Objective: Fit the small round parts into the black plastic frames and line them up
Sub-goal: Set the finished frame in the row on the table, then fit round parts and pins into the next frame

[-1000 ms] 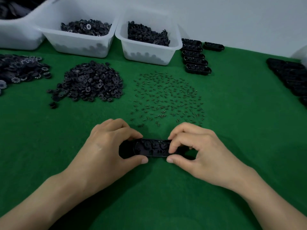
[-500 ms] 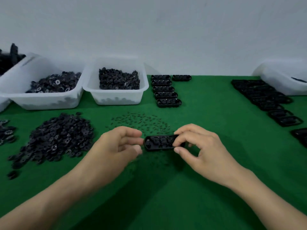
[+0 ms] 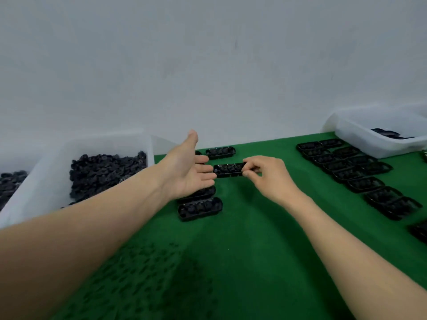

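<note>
**Filled frame held crosswise in the column**

The right hand (image 3: 269, 179) pinches a black frame (image 3: 228, 170) by its right end. The thumb is on the near edge and the curled fingers (image 3: 250, 160) are on the far edge. The frame's long axis runs left to right across the view, close to level, with its open face up. Dark round shapes sit in its pockets, too blurred to count. It cannot be told whether the frame rests on the green desk (image 3: 265, 239) or hangs just above it.

The left hand (image 3: 184, 172) is spread flat and holds nothing. Its palm is turned toward the frame and its thumb is raised. Its fingers are straight and close together, with their tips at the frame's left end, either touching it or just beside it.

The held frame sits in line with a column of like frames, all with their long axes the same way. A far frame (image 3: 220, 151) lies beyond it near the wall, and a near frame (image 3: 199, 208) lies closer to the person. Another is partly hidden under the left hand.

To the left, a white bin (image 3: 46, 181) holds a heap of small round parts (image 3: 106, 172). To the right, rows of frames (image 3: 360, 174) slant across the desk toward a second bin (image 3: 365, 144). Blurred pins (image 3: 143, 273) are scattered in the foreground.
</note>
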{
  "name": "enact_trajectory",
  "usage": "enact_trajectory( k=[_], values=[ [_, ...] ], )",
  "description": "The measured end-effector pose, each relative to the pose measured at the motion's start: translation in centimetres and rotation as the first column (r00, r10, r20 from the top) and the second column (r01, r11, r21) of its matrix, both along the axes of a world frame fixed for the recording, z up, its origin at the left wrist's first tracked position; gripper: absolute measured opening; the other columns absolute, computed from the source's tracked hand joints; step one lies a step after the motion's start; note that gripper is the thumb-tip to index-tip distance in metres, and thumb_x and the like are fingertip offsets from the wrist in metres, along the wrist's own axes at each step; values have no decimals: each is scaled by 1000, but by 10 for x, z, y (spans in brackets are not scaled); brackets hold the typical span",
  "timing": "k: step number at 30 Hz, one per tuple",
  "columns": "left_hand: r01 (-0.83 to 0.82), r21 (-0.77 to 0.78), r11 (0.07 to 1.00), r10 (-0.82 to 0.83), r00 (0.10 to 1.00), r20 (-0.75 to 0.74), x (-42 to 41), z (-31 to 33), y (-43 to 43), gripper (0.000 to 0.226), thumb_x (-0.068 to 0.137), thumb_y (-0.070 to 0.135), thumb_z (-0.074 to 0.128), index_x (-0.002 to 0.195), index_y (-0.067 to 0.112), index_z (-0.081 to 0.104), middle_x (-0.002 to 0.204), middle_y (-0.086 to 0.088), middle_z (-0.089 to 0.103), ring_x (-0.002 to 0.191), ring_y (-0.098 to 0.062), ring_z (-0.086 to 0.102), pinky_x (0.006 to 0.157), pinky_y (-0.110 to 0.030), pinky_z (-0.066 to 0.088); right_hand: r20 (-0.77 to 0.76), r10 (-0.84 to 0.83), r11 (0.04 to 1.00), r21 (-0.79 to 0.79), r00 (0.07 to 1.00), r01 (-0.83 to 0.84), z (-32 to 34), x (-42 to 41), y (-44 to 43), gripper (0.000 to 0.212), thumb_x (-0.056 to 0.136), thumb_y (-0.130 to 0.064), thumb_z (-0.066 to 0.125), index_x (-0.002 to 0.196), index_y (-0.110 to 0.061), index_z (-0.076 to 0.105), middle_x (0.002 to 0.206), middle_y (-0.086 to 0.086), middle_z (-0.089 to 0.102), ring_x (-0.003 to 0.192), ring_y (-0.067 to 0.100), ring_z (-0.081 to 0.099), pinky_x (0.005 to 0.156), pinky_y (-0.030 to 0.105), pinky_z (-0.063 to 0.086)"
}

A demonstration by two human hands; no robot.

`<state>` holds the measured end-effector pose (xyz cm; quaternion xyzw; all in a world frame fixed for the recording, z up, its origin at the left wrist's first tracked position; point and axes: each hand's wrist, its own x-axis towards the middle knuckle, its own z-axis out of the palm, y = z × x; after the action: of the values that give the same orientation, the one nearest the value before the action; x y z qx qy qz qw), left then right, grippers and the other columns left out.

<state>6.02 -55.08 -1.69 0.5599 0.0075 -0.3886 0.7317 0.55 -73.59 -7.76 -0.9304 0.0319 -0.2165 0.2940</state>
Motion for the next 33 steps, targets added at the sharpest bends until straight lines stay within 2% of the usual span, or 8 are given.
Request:
enact_trajectory(
  k=[5, 9, 17, 22, 24, 26, 30, 33],
  values=[
    [-43, -1, 999, 43, 999, -28, 39, -5, -31, 96, 84, 72, 23, 140, -7, 17, 148, -30, 13, 136, -41, 17, 110, -46, 20, -90, -44, 999, 2, 995, 45, -14, 53, -21, 9, 85, -7, 62, 84, -9, 70, 106, 6, 68, 104, 18, 59, 97, 31, 42],
    [-46, 14, 999, 46, 998, -30, 52, -12, -41, 98, 83, 73, 22, 140, -7, 16, 148, -30, 11, 137, -41, 14, 111, -46, 19, -119, -36, 999, -1, 992, 37, -22, 71, -23, 8, 85, -7, 62, 85, -9, 70, 112, 6, 66, 111, 17, 57, 98, 29, 40],
    [-50, 25, 998, 51, 998, -46, 53, -15, -37, 98, 83, 72, 24, 138, -8, 19, 147, -31, 15, 137, -41, 16, 111, -46, 19, -79, -14, 999, 34, 997, 17, -26, 72, -26, 7, 83, -4, 64, 84, -8, 70, 104, 6, 67, 97, 20, 60, 92, 33, 47],
    [-73, -13, 997, 73, 997, -34, 49, -8, -28, 95, 85, 70, 24, 138, -9, 21, 146, -31, 18, 136, -41, 20, 110, -45, 22, -113, -42, 999, 3, 993, 43, -23, 67, -24, 19, 84, -6, 63, 101, -12, 67, 106, 4, 65, 98, 19, 58, 93, 33, 46],
    [-79, -42, 996, 78, 997, -17, 47, 0, -17, 89, 88, 66, 24, 137, -8, 25, 145, -31, 22, 135, -41, 24, 109, -44, 25, -87, -63, 997, -59, 994, 58, -17, 59, -18, 22, 85, -8, 62, 106, -12, 65, 110, 4, 63, 106, 19, 55, 96, 31, 42],
    [-69, -58, 996, 71, 997, 23, 39, 8, -1, 71, 95, 53, 26, 134, -6, 32, 141, -30, 31, 131, -40, 31, 105, -44, 30, -12, -58, 992, -112, 998, 57, -6, 45, -5, 21, 85, -9, 62, 105, -11, 65, 110, 5, 62, 107, 19, 54, 97, 31, 42],
    [-43, 70, 997, 25, 972, 232, 5, 18, 42, 30, 100, 22, 33, 114, 5, 53, 125, -20, 55, 111, -32, 55, 89, -39, 47, 89, 126, 987, -110, 988, -116, 24, 4, 56, 11, 82, -10, 64, 91, -12, 70, 89, 0, 68, 82, 13, 60, 82, 30, 49],
    [-69, 183, 981, -16, 906, 423, -41, 16, 94, 26, 99, 15, 35, 99, 13, 61, 107, -10, 66, 94, -22, 65, 79, -33, 53, 57, 304, 951, -78, 951, -299, 39, -35, 121, 4, 80, -10, 66, 79, -10, 70, 76, 2, 69, 70, 16, 60, 69, 27, 45]
  ],
)
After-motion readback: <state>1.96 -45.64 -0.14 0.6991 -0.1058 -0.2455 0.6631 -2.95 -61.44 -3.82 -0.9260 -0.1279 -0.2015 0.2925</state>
